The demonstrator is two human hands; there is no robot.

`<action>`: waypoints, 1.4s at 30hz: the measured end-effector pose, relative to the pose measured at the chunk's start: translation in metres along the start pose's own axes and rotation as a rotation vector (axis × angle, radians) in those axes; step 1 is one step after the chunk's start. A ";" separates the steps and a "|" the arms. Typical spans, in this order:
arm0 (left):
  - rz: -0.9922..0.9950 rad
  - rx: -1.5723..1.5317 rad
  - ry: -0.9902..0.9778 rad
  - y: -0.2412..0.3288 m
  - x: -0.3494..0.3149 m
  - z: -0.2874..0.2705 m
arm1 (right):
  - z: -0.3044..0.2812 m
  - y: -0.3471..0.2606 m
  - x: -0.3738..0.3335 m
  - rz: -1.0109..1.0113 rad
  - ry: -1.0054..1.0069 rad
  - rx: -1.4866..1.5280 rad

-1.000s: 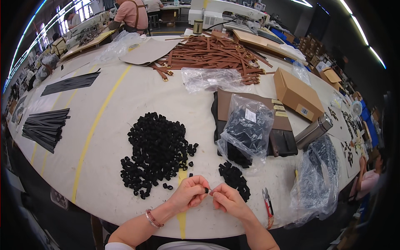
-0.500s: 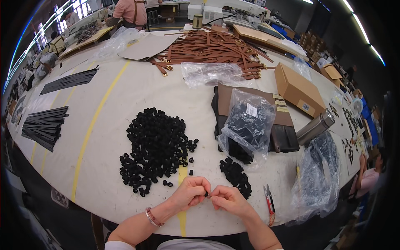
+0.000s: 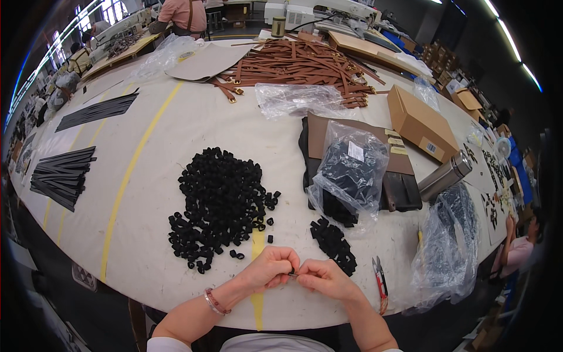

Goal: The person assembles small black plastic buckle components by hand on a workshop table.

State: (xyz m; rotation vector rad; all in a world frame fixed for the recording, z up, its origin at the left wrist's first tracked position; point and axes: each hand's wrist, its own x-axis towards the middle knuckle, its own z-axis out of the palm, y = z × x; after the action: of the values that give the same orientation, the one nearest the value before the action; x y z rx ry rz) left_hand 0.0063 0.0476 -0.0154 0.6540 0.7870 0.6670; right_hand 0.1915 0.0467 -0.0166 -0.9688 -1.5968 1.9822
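Close to the table's near edge, my left hand (image 3: 272, 269) pinches a small black loop (image 3: 292, 272) between thumb and fingers. My right hand (image 3: 322, 278) meets it from the right, fingertips pinched together at the loop's edge. Whatever lies between the right fingertips is too small to make out. Beyond my left hand spreads a large heap of similar black loops (image 3: 217, 199), with a few strays at its right side. A smaller pile of black loops (image 3: 333, 246) lies just past my right hand, spilling from a clear plastic bag (image 3: 346, 167).
Red-handled thread snips (image 3: 380, 278) lie right of my right hand. Farther right are crumpled plastic (image 3: 447, 252), a steel flask (image 3: 447, 176) and a cardboard box (image 3: 421, 124). Brown buckled straps (image 3: 299, 67) cover the far side; black strips (image 3: 63, 176) lie left. Another person (image 3: 519, 252) sits at right.
Both hands stay together over the same spot, still pinching, with only slight shifts of the fingers. The view has tilted very slightly.
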 end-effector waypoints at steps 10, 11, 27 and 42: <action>0.857 0.544 0.553 -0.020 0.000 0.018 | 0.041 -0.021 0.011 -0.412 0.699 -0.800; 0.862 0.549 0.545 -0.020 0.000 0.018 | 0.042 -0.022 0.011 -0.468 0.764 -0.785; -0.030 -0.665 -0.100 -0.045 -0.051 0.041 | 0.051 0.006 -0.033 -0.795 0.812 -1.004; -0.016 -0.866 0.061 -0.064 -0.056 0.060 | 0.063 0.027 -0.048 -0.731 0.741 -0.903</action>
State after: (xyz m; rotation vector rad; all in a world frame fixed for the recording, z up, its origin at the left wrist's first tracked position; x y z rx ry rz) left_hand 0.0429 -0.0496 -0.0071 -0.1622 0.4829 0.9257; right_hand 0.1807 -0.0361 -0.0241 -1.0006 -1.9420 0.3009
